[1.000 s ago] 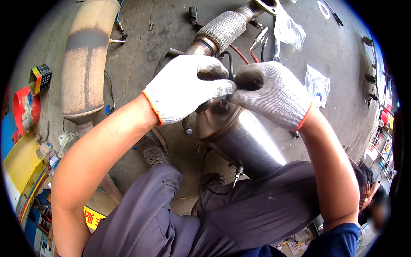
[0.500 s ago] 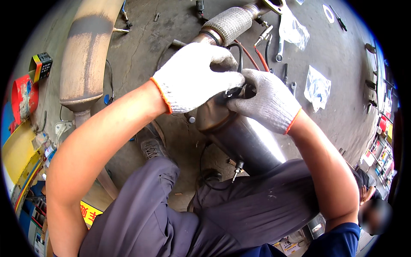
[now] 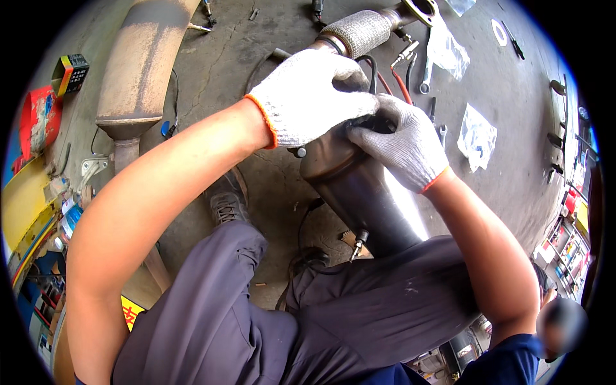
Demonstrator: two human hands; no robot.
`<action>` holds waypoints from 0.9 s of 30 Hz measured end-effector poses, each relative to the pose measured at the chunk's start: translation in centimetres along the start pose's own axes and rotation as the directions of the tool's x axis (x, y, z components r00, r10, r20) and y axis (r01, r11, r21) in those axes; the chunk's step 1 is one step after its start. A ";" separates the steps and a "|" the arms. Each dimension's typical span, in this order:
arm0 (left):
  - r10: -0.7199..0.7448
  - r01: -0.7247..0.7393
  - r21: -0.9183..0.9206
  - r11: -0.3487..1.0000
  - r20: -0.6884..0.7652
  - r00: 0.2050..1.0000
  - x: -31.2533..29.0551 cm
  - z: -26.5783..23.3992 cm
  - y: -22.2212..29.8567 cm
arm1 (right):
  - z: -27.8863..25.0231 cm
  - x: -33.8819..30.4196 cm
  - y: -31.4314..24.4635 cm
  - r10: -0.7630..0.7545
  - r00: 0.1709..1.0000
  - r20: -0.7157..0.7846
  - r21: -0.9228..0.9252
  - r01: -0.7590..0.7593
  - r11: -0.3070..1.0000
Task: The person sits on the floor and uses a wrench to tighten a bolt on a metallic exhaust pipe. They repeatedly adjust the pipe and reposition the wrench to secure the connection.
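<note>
A metal exhaust assembly stands slanted between my legs, with a smooth canister (image 3: 378,199) below and a braided flexible pipe (image 3: 359,33) above. My left hand (image 3: 321,96), in a white knit glove, is closed at the canister's upper end. From its fingertips a black cable (image 3: 373,72) rises in a loop. My right hand (image 3: 407,144), gloved alike, curls its fingers against the left fingertips. A dark part between the hands is mostly hidden. Low on the canister sits a sensor with a metal tip (image 3: 359,244), its thin black wire looping beside it.
An older rusty exhaust pipe (image 3: 138,70) lies to the left. Wrenches (image 3: 426,77), plastic bags (image 3: 477,138) and a black-handled tool (image 3: 513,42) lie on the concrete at right. A red container (image 3: 40,122) and a small box (image 3: 69,74) are far left. A person (image 3: 558,327) shows at lower right.
The view has shifted, so the exhaust and floor items appear slightly right and lower. Both hands remain together at the canister's top; the dark part between them is now more covered.
</note>
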State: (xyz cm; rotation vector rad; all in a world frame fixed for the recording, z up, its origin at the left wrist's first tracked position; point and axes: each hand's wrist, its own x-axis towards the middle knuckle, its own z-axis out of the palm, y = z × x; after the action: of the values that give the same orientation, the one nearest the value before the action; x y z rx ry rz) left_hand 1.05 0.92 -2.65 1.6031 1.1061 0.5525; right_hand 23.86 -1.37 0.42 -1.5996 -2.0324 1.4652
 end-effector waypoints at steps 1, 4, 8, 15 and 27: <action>0.005 -0.005 0.000 1.000 -0.010 1.000 0.0 0.1 0.1 | 0.1 -0.1 -0.2 0.000 1.000 -0.012 -0.005 0.000 1.000; -0.022 0.022 0.015 1.000 -0.006 1.000 -0.3 0.1 0.2 | 0.9 -0.2 0.1 -0.044 0.996 -0.071 -0.003 0.044 0.999; 0.062 -0.060 0.045 0.997 -0.048 0.997 -0.5 0.1 0.3 | 0.9 -0.4 -0.5 -0.024 0.997 -0.068 -0.026 0.023 0.999; 0.015 -0.016 -0.023 1.000 -0.080 0.997 -0.7 0.7 0.1 | 0.2 -0.2 0.3 -0.117 0.992 -0.037 -0.093 0.113 0.989; 0.027 -0.030 -0.024 0.999 -0.115 0.993 -1.1 1.0 0.3 | 0.7 -0.3 0.3 -0.133 0.989 -0.071 -0.074 0.128 0.989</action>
State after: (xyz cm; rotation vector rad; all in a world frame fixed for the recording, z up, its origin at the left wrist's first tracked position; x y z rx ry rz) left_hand 1.51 -0.55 -2.48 1.5828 1.1585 0.6824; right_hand 23.71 -2.00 0.00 -1.4910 -2.1224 1.2841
